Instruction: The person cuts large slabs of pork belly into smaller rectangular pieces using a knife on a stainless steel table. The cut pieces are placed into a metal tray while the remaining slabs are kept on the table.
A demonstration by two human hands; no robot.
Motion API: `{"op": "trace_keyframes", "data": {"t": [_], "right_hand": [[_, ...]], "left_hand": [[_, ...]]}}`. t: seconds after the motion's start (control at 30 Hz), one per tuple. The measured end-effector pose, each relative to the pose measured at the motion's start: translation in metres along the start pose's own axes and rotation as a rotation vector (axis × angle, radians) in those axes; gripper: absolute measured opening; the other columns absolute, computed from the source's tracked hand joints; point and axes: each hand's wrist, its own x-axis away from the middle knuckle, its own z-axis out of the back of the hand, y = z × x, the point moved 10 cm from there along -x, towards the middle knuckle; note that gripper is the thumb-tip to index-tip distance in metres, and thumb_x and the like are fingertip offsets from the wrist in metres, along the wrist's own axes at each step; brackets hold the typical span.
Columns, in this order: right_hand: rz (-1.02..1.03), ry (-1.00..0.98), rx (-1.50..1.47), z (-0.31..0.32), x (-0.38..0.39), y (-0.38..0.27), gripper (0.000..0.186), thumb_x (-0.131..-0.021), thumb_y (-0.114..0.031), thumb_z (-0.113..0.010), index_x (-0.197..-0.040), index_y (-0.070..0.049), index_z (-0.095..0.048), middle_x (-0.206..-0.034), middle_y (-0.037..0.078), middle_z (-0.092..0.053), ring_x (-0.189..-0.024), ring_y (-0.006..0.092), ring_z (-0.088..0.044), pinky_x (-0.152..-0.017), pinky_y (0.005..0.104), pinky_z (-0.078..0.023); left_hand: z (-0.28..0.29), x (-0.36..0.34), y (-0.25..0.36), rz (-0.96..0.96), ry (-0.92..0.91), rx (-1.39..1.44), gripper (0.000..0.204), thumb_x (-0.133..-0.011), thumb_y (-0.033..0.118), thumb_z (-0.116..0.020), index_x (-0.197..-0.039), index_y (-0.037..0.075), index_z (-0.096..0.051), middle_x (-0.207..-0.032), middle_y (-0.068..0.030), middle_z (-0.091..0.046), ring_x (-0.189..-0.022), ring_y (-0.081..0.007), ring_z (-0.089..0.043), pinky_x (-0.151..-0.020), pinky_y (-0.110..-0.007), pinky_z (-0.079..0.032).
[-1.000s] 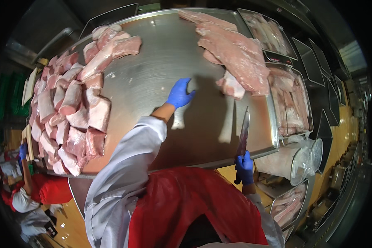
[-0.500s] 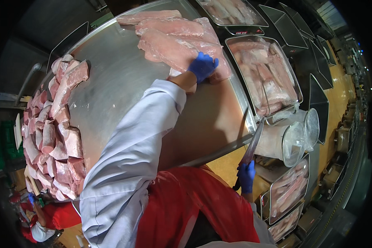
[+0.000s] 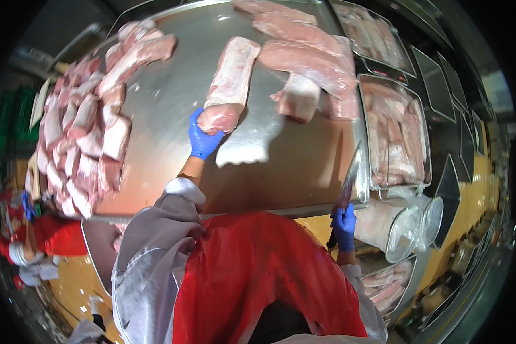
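My left hand [image 3: 203, 135], in a blue glove, grips the near end of a long piece of meat [image 3: 233, 77] with a pale fatty side up. That piece lies lengthwise on the metal table [image 3: 172, 109]. In my right hand [image 3: 344, 227], also blue-gloved, is a long knife [image 3: 348, 179], its blade pointing up and away beside the table's right edge. Several more long slabs of meat [image 3: 307, 63] overlap at the far right of the table. A whitish piece [image 3: 301, 96] sticks out from under them.
Cut chunks of meat [image 3: 86, 123] are heaped along the table's left side. Meat-filled metal trays [image 3: 424, 150] stand beyond the right edge, with plastic-lined round containers [image 3: 400, 232] nearer me. Another person [image 3: 34, 241] in red and white is at the lower left.
My left hand has moved left and toward me, drawing one long piece of meat away from the slabs. The view has shifted. My right hand still holds the knife.
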Motion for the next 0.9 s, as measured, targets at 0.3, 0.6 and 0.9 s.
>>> {"op": "trace_keyframes", "data": {"t": [0.3,0.6,0.9], "right_hand": [[0.299,-0.471,0.319,-0.188,-0.051,-0.125,0.022,-0.096,-0.017,-0.052,-0.108,0.001,-0.047,-0.076,0.022,-0.066,-0.062,0.0346,-0.066,-0.054,0.0429,-0.05],[0.893,-0.657,0.617,-0.455,-0.016,-0.251,0.034,-0.091,-0.014,-0.053,-0.121,0.002,-0.051,-0.083,0.027,-0.064,-0.077,0.0445,-0.063,-0.065,0.0527,-0.048],[0.848,-0.662,0.979,-0.512,-0.018,-0.249,0.035,-0.095,-0.012,-0.036,-0.12,0.006,-0.052,-0.093,0.026,-0.068,-0.086,0.0418,-0.067,-0.079,0.0528,-0.051]], "left_hand": [[0.193,0.074,-0.1,0.074,-0.213,-0.479,0.075,-0.065,0.021,-0.083,-0.129,0.004,-0.048,-0.128,-0.019,-0.056,-0.118,-0.0342,-0.055,-0.1,-0.043,-0.046],[0.29,0.08,-0.088,0.217,0.009,-0.83,0.059,-0.077,0.025,-0.063,-0.132,0.008,-0.05,-0.137,-0.0238,-0.047,-0.128,-0.0406,-0.045,-0.105,-0.05,-0.039],[0.226,0.074,-0.065,-0.104,-0.268,-0.753,0.064,-0.078,0.04,-0.067,-0.132,0.009,-0.051,-0.14,-0.0276,-0.042,-0.126,-0.0449,-0.043,-0.105,-0.052,-0.036]]}}
